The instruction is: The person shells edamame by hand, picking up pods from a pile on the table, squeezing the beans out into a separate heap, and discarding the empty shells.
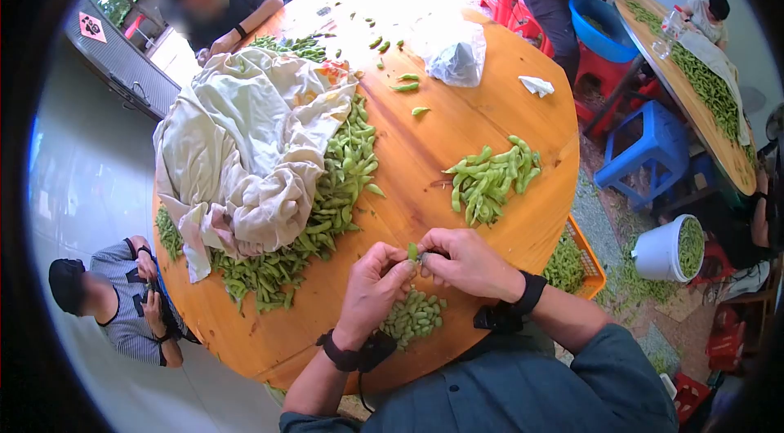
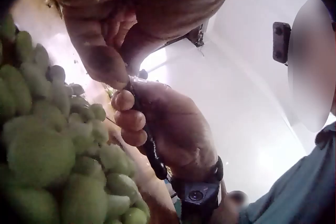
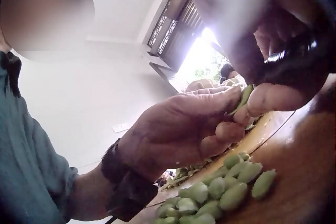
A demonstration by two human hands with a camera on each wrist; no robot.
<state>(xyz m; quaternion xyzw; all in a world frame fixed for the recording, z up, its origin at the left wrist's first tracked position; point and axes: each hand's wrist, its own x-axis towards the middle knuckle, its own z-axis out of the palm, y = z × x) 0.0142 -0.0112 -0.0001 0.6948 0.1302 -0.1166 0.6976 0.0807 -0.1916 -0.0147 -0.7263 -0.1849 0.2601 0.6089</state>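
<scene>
My left hand [image 1: 377, 284] pinches a green soybean pod [image 3: 245, 98] between thumb and fingers. Close against it, my right hand [image 1: 476, 263] curls its fingers round a slim dark tool [image 2: 152, 153] with a glossy shaft; its kind cannot be made out. The fingertips of both hands meet at the pod, over the near edge of the round table. Just below them lies a heap of shelled green beans [image 1: 412, 320]. A small pile of whole pods [image 1: 494, 180] sits beyond my right hand.
A crumpled pale cloth [image 1: 245, 139] covers part of a large pod heap [image 1: 351, 155] on the wooden table [image 1: 408, 188]. A plastic bag [image 1: 457, 57] and crumpled tissue [image 1: 536, 85] lie further back. An orange crate [image 1: 590, 257] of pods stands right. Other people sit around.
</scene>
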